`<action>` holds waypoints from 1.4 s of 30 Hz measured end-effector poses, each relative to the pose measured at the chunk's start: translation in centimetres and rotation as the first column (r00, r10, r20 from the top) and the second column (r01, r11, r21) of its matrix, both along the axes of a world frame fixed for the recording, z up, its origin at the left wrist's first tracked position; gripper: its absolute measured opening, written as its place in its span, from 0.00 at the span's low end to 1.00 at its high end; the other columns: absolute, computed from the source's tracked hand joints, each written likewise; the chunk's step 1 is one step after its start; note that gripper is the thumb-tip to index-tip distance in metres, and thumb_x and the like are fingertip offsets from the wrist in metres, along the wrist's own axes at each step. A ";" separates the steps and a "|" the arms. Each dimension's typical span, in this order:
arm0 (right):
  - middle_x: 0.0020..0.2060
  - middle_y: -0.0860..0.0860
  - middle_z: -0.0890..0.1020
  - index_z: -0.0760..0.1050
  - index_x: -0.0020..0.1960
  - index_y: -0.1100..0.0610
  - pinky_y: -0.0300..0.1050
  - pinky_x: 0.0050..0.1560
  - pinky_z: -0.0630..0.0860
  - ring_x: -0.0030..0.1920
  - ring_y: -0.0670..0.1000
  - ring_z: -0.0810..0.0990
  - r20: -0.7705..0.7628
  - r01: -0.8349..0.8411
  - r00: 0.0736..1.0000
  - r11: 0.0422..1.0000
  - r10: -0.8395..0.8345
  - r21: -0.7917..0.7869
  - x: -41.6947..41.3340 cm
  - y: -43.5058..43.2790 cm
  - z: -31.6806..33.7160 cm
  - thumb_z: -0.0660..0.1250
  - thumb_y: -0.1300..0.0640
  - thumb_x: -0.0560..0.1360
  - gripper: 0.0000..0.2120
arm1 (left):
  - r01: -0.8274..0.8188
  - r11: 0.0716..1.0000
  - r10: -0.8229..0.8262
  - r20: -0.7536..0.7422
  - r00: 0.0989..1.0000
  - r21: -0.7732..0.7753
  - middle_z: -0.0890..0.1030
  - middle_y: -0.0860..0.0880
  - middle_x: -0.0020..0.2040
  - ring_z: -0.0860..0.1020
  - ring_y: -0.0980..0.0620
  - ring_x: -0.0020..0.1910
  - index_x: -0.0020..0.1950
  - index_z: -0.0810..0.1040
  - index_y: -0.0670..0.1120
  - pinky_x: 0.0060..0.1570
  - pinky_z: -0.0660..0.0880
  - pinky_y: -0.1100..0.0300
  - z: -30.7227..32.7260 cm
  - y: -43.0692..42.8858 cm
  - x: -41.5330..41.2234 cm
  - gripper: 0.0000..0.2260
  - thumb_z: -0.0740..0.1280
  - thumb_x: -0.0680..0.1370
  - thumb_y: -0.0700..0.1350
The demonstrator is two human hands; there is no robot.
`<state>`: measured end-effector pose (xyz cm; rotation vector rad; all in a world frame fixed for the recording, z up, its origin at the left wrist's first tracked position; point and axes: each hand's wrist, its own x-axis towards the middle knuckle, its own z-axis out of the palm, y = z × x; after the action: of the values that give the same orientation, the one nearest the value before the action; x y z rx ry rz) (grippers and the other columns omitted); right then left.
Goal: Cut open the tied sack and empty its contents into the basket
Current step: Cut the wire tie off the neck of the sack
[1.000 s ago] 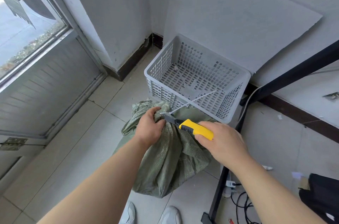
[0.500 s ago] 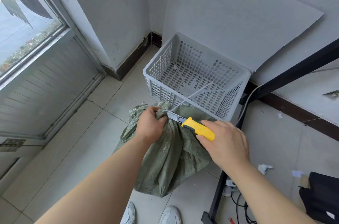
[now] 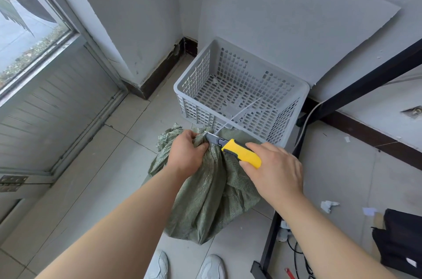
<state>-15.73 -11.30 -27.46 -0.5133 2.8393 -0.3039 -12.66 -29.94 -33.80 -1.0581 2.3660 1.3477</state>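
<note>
Sack (image 3: 212, 196) neck is clamped by left hand (image 3: 186, 153); yellow knife (image 3: 237, 149) is gripped by right hand (image 3: 277, 170), blade at the tie, beside the basket (image 3: 239, 89).

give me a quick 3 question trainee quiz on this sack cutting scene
1. True or false: the basket already holds the sack's contents.
2. Which hand holds the knife? A) left B) right C) neither
3. Fill in: the left hand grips the sack at its gathered ____.

Key:
1. False. The basket looks empty apart from a thin white strip, and the sack looks tied.
2. B. The right hand holds the yellow handle, blade at the neck.
3. neck
</note>
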 end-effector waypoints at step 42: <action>0.25 0.50 0.73 0.75 0.37 0.52 0.46 0.35 0.71 0.32 0.54 0.75 0.085 0.259 0.965 0.947 -0.246 -0.192 -4.1 -0.1 -0.6 0.63 0.39 0.71 0.17 | -0.109 0.977 0.131 -0.115 0.985 0.181 0.77 0.50 0.39 0.75 0.47 0.35 0.49 0.74 0.54 0.38 0.70 0.57 0.8 0.2 1.4 0.11 0.69 0.71 0.58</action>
<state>-19.81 -11.43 -28.08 -0.1693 2.8300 -0.6494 -11.26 -29.77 -33.05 -1.1108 2.2497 1.6770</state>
